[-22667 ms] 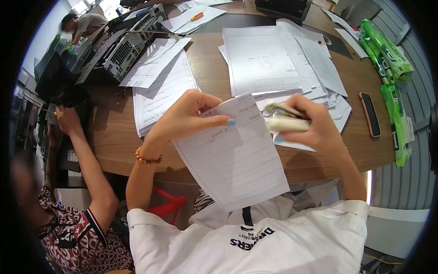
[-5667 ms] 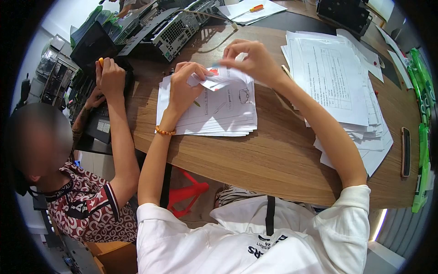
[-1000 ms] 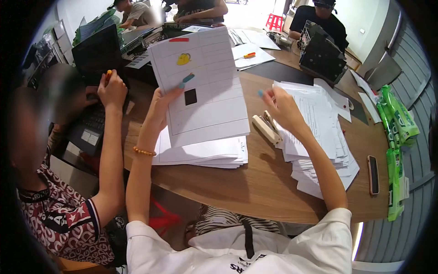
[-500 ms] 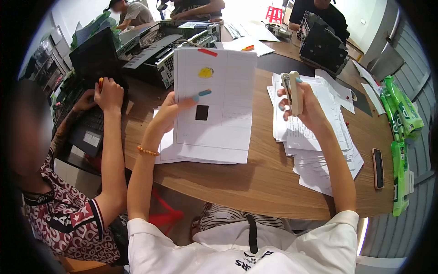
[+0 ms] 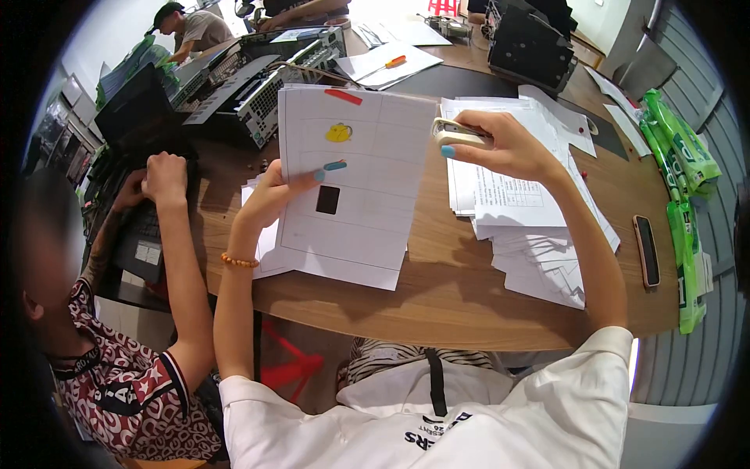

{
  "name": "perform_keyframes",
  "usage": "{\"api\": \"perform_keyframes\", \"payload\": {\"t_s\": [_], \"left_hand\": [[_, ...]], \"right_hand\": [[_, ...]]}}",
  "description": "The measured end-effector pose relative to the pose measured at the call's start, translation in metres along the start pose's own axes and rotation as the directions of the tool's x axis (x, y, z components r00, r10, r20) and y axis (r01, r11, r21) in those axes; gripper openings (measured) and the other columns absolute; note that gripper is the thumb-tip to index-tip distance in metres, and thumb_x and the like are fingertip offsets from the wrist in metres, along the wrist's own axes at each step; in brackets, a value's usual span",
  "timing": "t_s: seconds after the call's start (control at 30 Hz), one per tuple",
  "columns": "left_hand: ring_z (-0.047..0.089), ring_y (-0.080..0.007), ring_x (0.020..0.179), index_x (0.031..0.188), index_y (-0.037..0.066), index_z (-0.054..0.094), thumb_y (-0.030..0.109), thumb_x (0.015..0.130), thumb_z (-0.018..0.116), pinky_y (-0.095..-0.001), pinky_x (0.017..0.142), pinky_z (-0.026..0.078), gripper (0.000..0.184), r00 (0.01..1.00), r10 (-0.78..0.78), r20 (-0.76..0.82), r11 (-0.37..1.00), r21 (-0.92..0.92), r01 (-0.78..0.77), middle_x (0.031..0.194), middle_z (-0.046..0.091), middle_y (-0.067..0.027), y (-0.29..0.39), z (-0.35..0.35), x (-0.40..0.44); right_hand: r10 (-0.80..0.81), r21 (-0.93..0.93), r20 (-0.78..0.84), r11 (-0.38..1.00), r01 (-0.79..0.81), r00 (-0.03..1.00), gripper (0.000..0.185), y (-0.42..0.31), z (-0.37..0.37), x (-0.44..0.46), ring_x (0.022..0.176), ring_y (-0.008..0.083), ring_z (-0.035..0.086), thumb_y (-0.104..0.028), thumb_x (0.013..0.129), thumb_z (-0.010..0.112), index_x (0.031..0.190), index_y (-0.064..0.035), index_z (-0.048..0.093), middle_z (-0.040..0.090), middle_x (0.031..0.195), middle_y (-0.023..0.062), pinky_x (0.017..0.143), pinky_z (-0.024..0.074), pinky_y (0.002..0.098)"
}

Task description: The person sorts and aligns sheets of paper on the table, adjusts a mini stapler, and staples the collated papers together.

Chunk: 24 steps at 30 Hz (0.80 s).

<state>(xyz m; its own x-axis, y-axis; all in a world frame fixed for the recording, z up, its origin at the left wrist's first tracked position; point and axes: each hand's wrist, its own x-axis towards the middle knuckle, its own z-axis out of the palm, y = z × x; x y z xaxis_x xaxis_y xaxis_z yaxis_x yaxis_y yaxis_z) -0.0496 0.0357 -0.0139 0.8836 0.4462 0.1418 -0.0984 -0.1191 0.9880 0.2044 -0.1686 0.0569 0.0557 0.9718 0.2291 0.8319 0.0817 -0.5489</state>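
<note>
My left hand [image 5: 269, 195] grips printed paper sheets [image 5: 363, 211] by their left edge, thumb on top. The top sheet shows a ruled grid with a red strip, a yellow picture and a black rectangle. In my right hand [image 5: 516, 144] is a pale stapler [image 5: 453, 131], its front end turned left, close to the upper right edge of the sheets. I cannot tell whether it touches them. More paper [image 5: 269, 254] lies under the held sheets. Beneath my right hand and forearm spreads a loose pile of printed papers [image 5: 539, 258].
At left, a person's hands [image 5: 164, 176] are at a black laptop [image 5: 144, 117]. Behind stand an opened metal computer case [image 5: 269, 105] and a black machine [image 5: 531, 47]. A screwdriver [image 5: 396, 62] rests on papers. A phone [image 5: 646, 250] and green packages [image 5: 683, 164] lie at right.
My right hand has turned the stapler from upright to sideways and brought it left toward the sheets. The held sheets tilt slightly. The view has shifted a little.
</note>
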Motion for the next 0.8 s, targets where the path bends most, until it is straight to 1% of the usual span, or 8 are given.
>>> {"api": "perform_keyframes", "payload": {"t_s": [0.07,0.13,0.27,0.43,0.57,0.63,0.73,0.8], "left_hand": [[0.049,-0.0057,0.078,0.099,-0.002,0.058,0.011,0.079,0.059,-0.0209,0.067,0.041,0.024,1.000,-0.008,0.011,0.999,0.037,0.008,0.087,0.058,-0.0021,-0.002,-0.001,0.000],[0.049,-0.0058,0.077,0.098,-0.002,0.058,0.011,0.079,0.059,-0.0209,0.067,0.041,0.023,0.999,-0.001,0.037,0.998,0.063,-0.001,0.085,0.058,-0.0020,-0.002,-0.001,0.000],[0.049,-0.0059,0.076,0.097,-0.002,0.058,0.012,0.079,0.059,-0.0213,0.066,0.041,0.023,0.999,-0.007,0.036,0.996,0.088,0.004,0.084,0.058,-0.0023,0.002,0.005,-0.001],[0.049,-0.0064,0.076,0.096,-0.002,0.058,0.014,0.079,0.060,-0.0217,0.067,0.041,0.023,0.999,0.002,0.047,0.994,0.108,-0.007,0.084,0.059,-0.0026,-0.002,0.005,0.000],[0.049,-0.0066,0.077,0.095,-0.001,0.059,0.013,0.079,0.061,-0.0220,0.067,0.041,0.022,0.999,-0.001,0.033,0.996,0.090,-0.002,0.086,0.059,-0.0024,-0.002,0.006,-0.002],[0.049,-0.0069,0.077,0.094,-0.001,0.059,0.013,0.078,0.061,-0.0225,0.067,0.041,0.021,0.998,-0.008,0.055,0.996,0.093,0.003,0.087,0.058,-0.0025,-0.002,0.005,-0.001],[0.049,-0.0072,0.077,0.094,0.000,0.059,0.013,0.078,0.061,-0.0230,0.068,0.041,0.021,0.997,-0.013,0.073,0.992,0.125,0.004,0.087,0.058,-0.0028,-0.004,0.003,-0.001],[0.049,-0.0075,0.077,0.094,-0.001,0.059,0.013,0.078,0.061,-0.0230,0.068,0.041,0.021,0.998,-0.010,0.068,0.991,0.131,0.001,0.087,0.058,-0.0029,-0.005,0.004,-0.001]], "right_hand": [[0.021,-0.009,0.016,1.000,-0.021,1.000,0.033,0.002,-0.001,0.000,0.053,0.0089,0.044,-0.033,0.076,0.062,0.081,-0.0006,0.056,0.051,0.062,0.0037,0.046,0.0322,0.0220],[-0.030,-0.022,0.024,0.999,0.030,0.999,0.033,0.004,0.000,0.000,0.053,0.0091,0.044,-0.032,0.075,0.063,0.081,-0.0007,0.057,0.051,0.062,0.0033,0.045,0.0320,0.0227],[-0.046,-0.015,0.016,0.999,0.047,0.999,0.031,0.003,0.002,0.000,0.053,0.0091,0.044,-0.030,0.074,0.063,0.081,-0.0011,0.057,0.051,0.062,0.0031,0.045,0.0315,0.0227],[-0.082,0.042,-0.044,0.996,0.084,0.996,0.033,0.001,0.008,-0.002,0.052,0.0083,0.044,-0.033,0.074,0.065,0.080,-0.0020,0.058,0.052,0.062,0.0028,0.045,0.0309,0.0207],[-0.104,0.046,-0.091,0.993,0.108,0.990,0.035,0.000,0.011,-0.002,0.050,0.0081,0.044,-0.035,0.072,0.066,0.079,-0.0021,0.058,0.052,0.061,0.0024,0.043,0.0305,0.0200],[-0.118,0.088,-0.126,0.988,0.129,0.985,0.042,-0.001,0.012,-0.002,0.049,0.0133,0.046,-0.041,0.071,0.066,0.071,-0.0005,0.058,0.051,0.057,0.0065,0.043,0.0328,0.0252],[-0.139,0.117,-0.162,0.980,0.159,0.977,0.040,0.002,0.015,-0.001,0.046,0.0118,0.044,-0.041,0.070,0.067,0.068,-0.0019,0.058,0.049,0.053,0.0051,0.041,0.0309,0.0247],[-0.146,0.096,-0.160,0.982,0.163,0.976,0.039,0.002,0.016,-0.002,0.044,0.0109,0.042,-0.040,0.070,0.067,0.066,-0.0027,0.057,0.048,0.051,0.0041,0.041,0.0299,0.0243]]}}
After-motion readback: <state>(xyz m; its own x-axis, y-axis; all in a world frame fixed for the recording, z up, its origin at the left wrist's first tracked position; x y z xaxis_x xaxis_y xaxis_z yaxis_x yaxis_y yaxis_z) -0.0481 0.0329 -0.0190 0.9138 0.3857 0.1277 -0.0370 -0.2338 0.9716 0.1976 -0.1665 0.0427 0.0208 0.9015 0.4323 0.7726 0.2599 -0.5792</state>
